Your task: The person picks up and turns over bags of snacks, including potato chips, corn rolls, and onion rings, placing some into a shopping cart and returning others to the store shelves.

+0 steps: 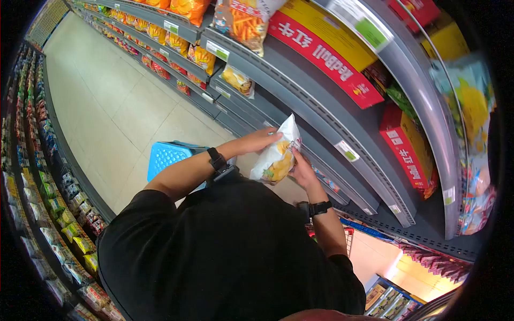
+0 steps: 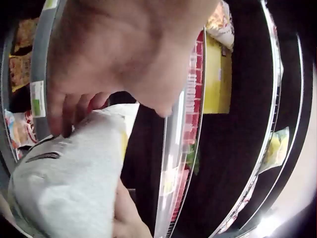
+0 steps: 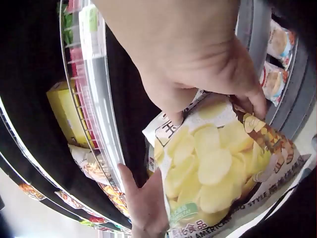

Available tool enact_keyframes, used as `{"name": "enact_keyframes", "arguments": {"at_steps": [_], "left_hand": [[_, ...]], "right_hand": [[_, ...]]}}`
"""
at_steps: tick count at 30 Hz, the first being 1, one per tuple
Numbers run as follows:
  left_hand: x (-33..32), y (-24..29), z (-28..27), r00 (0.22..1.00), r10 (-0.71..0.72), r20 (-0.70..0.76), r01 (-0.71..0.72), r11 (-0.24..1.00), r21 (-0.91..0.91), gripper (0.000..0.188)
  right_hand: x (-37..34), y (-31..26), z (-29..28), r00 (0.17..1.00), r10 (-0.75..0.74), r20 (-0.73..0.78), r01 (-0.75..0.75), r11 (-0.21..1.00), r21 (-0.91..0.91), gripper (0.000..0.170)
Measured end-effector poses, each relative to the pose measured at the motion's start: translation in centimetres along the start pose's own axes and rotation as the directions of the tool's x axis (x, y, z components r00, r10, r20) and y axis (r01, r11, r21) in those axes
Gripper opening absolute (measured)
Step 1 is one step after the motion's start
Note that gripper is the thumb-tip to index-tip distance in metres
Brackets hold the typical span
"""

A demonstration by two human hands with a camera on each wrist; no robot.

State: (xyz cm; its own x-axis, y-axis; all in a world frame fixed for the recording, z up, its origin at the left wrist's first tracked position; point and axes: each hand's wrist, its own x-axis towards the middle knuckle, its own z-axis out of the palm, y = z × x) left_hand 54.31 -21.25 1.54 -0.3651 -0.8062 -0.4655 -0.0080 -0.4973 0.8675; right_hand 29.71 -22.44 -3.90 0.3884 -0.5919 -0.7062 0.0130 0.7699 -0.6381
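the white chip bag [image 1: 278, 156] is between the person's two hands, in front of the torso, tilted, its top towards 1 o'clock in the head view. there, the bag lies at 4 o'clock from the left grip [image 1: 256, 140] and touches it; the left fingers rest along its upper edge, and the wrist views show that thumb spread away from them. from the right grip [image 1: 304, 170] the bag lies at 10 o'clock, pinched between thumb and fingers near one end. the right wrist view shows the printed front, with pale yellow chips, below that grip; the left wrist view shows a mostly white side.

around the bag in the head view, grey shelves [image 1: 316, 128] run past it from 11 to 4 o'clock. a small snack packet [image 1: 237, 81] sits on a shelf at 11 o'clock, a long red and yellow drink carton [image 1: 329, 56] at 1 o'clock, and a red drink box [image 1: 408, 147] at 3 o'clock. a blue plastic basket [image 1: 167, 158] is at 9 o'clock, partly hidden by the left forearm.
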Motion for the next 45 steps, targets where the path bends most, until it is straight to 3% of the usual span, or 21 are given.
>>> {"name": "enact_keyframes", "arguments": {"at_steps": [1,4,7,8,11,12,15,18,21,24,25,30,34,36,39,41,45], "left_hand": [[0.2,0.5,-0.7,1.0,-0.006,-0.025,0.006,1.0,0.022,0.073],[3.6,-1.7,-3.1,0.945,0.307,-0.11,-0.238,0.88,0.411,0.079],[6.1,-2.1,-5.4,0.937,0.33,-0.118,-0.277,0.903,0.328,0.082],[7.5,-3.0,-6.3,0.922,0.342,-0.179,-0.279,0.911,0.302,0.078],[5.3,2.2,-7.3,0.935,0.329,-0.133,-0.308,0.939,0.155,0.071],[6.8,1.3,-8.1,0.932,0.36,-0.053,-0.353,0.93,0.099,0.067],[9.0,0.9,-9.5,0.91,0.411,-0.058,-0.388,0.892,0.231,0.062],[10.7,1.5,-10.4,0.849,0.525,-0.053,-0.47,0.799,0.375,0.055],[11.8,2.4,-10.6,0.778,0.627,-0.045,-0.501,0.661,0.558,0.046],[11.7,3.3,-10.5,0.726,0.686,-0.042,-0.442,0.512,0.736,0.042],[11.8,3.3,-10.6,0.714,0.699,-0.039,-0.413,0.466,0.783,0.042],[13.0,1.7,-11.2,0.755,0.653,-0.06,-0.396,0.527,0.752,0.045],[12.7,0.7,-11.7,0.724,0.687,-0.059,-0.383,0.473,0.794,0.038],[12.5,0.7,-11.9,0.765,0.64,-0.068,-0.344,0.496,0.798,0.037],[12.2,1.5,-11.5,0.788,0.609,-0.091,-0.341,0.555,0.758,0.036],[11.8,2.2,-11.1,0.78,0.616,-0.111,-0.357,0.584,0.729,0.036],[11.4,3.1,-9.8,0.774,0.627,-0.093,-0.396,0.593,0.701,0.035]], "right_hand": [[0.9,-0.7,0.9,0.999,-0.002,-0.048,0.0,1.0,-0.031,0.059],[2.3,-3.1,3.9,0.965,-0.05,-0.256,0.014,0.99,-0.139,0.063],[3.3,-4.8,5.3,0.961,-0.214,-0.178,0.203,0.976,-0.074,0.066],[3.7,-5.2,5.5,0.941,-0.239,-0.242,0.24,0.971,-0.025,0.057],[4.2,-6.7,4.9,0.934,-0.278,-0.226,0.283,0.959,-0.012,0.049],[4.5,-6.8,4.4,0.933,-0.279,-0.228,0.279,0.96,-0.032,0.044],[5.1,-7.3,3.9,0.946,-0.231,-0.227,0.24,0.971,0.013,0.045],[5.3,-7.9,5.1,0.919,-0.344,-0.193,0.347,0.938,-0.017,0.044],[4.9,-8.7,7.1,0.867,-0.402,-0.295,0.402,0.913,-0.063,0.04],[8.5,-6.8,5.0,0.745,-0.584,-0.322,0.595,0.8,-0.076,0.039],[8.9,-6.7,4.8,0.74,-0.589,-0.325,0.596,0.798,-0.088,0.039],[9.4,-7.0,5.7,0.781,-0.524,-0.34,0.523,0.846,-0.101,0.041],[10.3,-6.8,5.9,0.805,-0.504,-0.314,0.441,0.861,-0.252,0.044],[10.9,-6.5,5.3,0.824,-0.501,-0.265,0.409,0.849,-0.334,0.046],[12.0,-6.6,5.7,0.799,-0.477,-0.367,0.345,0.863,-0.37,0.046],[13.8,-5.6,3.6,0.757,-0.549,-0.354,0.246,0.743,-0.623,0.046],[14.5,-5.8,3.2,0.72,-0.601,-0.346,0.163,0.632,-0.757,0.049]]}}
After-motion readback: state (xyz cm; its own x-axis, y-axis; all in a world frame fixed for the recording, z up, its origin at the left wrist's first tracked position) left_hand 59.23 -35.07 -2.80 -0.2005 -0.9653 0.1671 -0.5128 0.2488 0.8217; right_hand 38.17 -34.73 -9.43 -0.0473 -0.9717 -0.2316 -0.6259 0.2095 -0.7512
